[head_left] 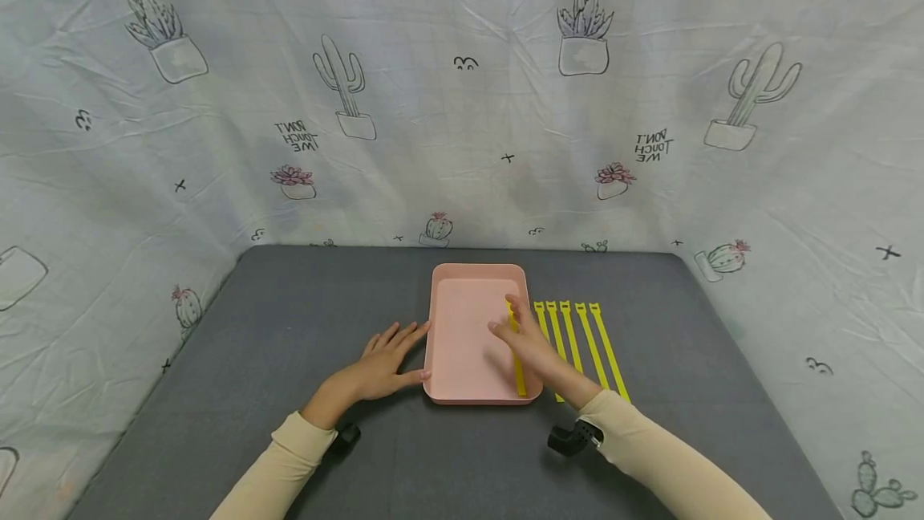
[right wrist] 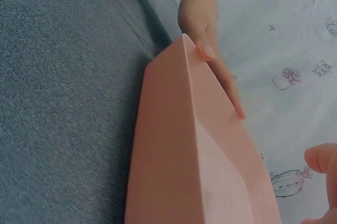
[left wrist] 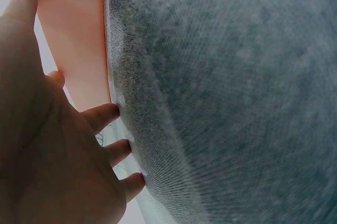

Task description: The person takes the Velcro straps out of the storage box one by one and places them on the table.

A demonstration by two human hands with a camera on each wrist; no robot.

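Head view, near edge first: two cream sleeves [head_left: 650,456] coming in over the grey tabletop [head_left: 289,327], a black wrist camera [head_left: 573,437] strapped under each. Bare tabletop in a wide stretch to the left of the left hand [head_left: 386,363] and again to the right of the loose ties.

Left hand flat on the tabletop, palm down, fingers [head_left: 404,335] straight and slightly spread, thumb tip touching the near left corner of the pink tray [head_left: 472,273]; nothing gripped. Left wrist view: same hand [left wrist: 47,145] pressed to the grey surface, fingertips down, tray wall [left wrist: 73,39] just beside the thumb.

Right hand [head_left: 523,339] over the right half of the tray, palm down, fingers loosely extended toward the tray floor. One yellow tie [head_left: 518,375] lying lengthwise inside the tray along its right wall, partly under that hand; touching or just above it, cannot tell, and no plain grip on it visible. Right wrist view: tray [right wrist: 174,150] close up, the other hand's thumb at its far corner, only a fingertip of the right hand [right wrist: 321,158] at the frame edge.

Further right, five more yellow ties [head_left: 585,335] in a neat parallel row on the tabletop, just beside the tray, near ends hidden by the right forearm. Beyond, a cactus-print cloth [head_left: 462,103] as backdrop around the tabletop's far and side edges.
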